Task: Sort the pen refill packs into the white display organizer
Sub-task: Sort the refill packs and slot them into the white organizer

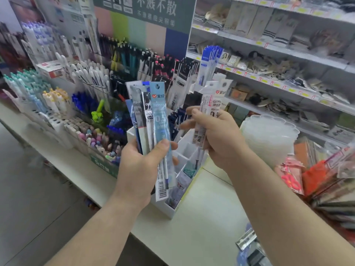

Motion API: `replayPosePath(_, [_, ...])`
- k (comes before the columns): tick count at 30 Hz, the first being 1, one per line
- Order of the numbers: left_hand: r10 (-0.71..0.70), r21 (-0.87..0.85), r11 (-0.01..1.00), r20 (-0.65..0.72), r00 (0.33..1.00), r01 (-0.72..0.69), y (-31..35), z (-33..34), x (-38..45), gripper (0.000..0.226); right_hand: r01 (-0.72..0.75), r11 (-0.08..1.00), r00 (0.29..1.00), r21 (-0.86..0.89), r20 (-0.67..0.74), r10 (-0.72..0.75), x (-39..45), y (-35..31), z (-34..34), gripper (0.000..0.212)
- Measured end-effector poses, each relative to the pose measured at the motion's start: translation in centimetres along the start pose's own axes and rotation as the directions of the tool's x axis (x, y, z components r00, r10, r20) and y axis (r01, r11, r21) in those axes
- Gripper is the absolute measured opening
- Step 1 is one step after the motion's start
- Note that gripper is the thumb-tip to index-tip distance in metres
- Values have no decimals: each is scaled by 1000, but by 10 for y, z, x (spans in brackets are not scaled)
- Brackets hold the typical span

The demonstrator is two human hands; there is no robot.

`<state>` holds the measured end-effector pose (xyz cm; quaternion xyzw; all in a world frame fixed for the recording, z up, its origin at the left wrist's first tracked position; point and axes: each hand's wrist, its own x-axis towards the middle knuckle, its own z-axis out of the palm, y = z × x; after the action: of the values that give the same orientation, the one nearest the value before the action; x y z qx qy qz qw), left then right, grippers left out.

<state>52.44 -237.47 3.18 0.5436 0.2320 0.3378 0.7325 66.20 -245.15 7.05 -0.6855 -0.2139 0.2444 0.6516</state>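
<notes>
Nearest, bottom right: a blurred shiny packet [246, 238] lies on the white counter [201, 217].

Left hand [140, 169] grips a fan of refill packs [148, 120], thumb curled over the front, fingers wrapped behind. Front one is a light blue pack [160, 131] marked 0.5, barcode at its lower end; behind it sit black, white and dark blue packs, all upright and slightly splayed.

Right hand [219, 139] pinches a white pack [206, 116], fingers curled round its lower part, index finger extended to the left. Red logo at the top, barcode near the fingers. Second card behind it, can't tell if it is held too.

Organizer [169, 210], white, stands on the counter directly below and between both hands. Its front compartments hold a few packs lying low; one teal-printed pack [189, 170] shows. Rear slots hold dark packs [177, 120] standing up, and tall blue packs [210, 60] rise behind the right hand.

Left of it: trays of pens [84, 77], white, blue and pastel, plus a bin of erasers [99, 141]. A stack of clear plastic trays [269, 139] sits right of the right hand, red packets [294, 179] beyond.

Far: green sign [149, 10] with Chinese text, shelves [278, 50] of blurred goods.
</notes>
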Motion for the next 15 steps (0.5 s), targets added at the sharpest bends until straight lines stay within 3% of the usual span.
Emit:
replayPosePath(5, [-82,25,996,118,990,80,-10,20,1,11,-123,973,992,194,38,118,-19,7,-33,16])
replayPosePath(7, [-139,50,990,166,976,132,-16,28,1,8,-175,937,984,303,97,153,-26,8,-44,33])
replayPosePath(9, [-183,64,983,195,964,173,-21,36,3,5,-184,916,982,357,109,155,-33,10,-54,35])
replayPosePath(12, [-219,90,975,234,947,203,-27,48,3,11,-95,959,995,266,-11,102,-43,17,-63,16])
replayPosePath(15, [-259,86,966,287,922,245,-30,61,-1,12,-42,957,987,286,-134,84,-50,23,-67,19])
